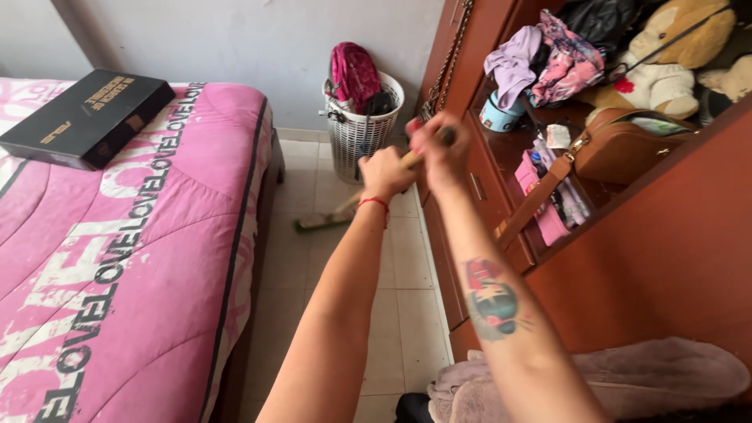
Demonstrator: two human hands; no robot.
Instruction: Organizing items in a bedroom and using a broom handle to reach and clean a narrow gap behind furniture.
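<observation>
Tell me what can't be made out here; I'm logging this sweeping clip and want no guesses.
Head view only:
- Wooden broom handle: mostly hidden by the left hand and the motion-blurred right hand.
- Broom head: small, bristles unclear.
- White slatted laundry basket: contents buried under a pink bag.
- Pink printed bedspread: cut off by the left edge.

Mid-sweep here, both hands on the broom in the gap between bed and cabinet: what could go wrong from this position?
1. The broom head works close to the white laundry basket; a wide stroke might knock it.
2. The right hand, on the handle's top end, sits near the open wooden cabinet; it may bump the edge or catch the brown bag strap hanging there.
3. The left hand grips lower; the narrow tiled floor limits swing.
</observation>
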